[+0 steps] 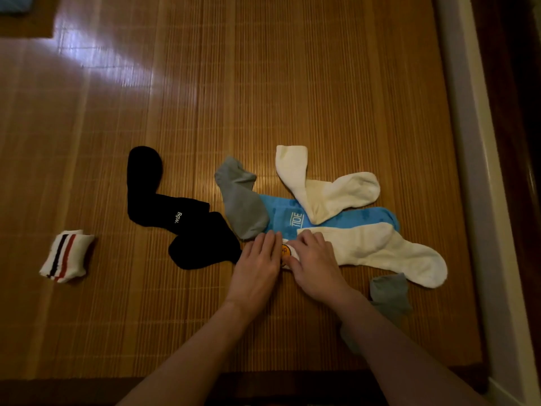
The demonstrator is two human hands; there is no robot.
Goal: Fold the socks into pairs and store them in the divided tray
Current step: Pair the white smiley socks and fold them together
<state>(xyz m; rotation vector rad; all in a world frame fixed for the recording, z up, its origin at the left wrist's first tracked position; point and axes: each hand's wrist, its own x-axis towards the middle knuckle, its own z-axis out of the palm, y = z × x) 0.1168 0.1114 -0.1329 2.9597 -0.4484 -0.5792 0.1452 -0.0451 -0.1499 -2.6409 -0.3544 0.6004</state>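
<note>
Presses flat, fingers straight, with left hand [257, 259] at cuff of white sock [380, 250]; pinches cuff with curled right hand [313, 259]. Lies on bamboo mat [263, 98], overlapping blue TIDE sock [292, 215]; folded striped pair [67, 256] well apart.

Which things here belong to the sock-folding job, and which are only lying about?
Belong to the job: folded striped pair, black socks, grey sock, blue sock, upper white sock, lower white sock (right hand grips its cuff, left hand beside it), second grey sock.

Just lying about: bamboo mat, blue thing in the far left corner, pale frame at right. No tray in view.
</note>
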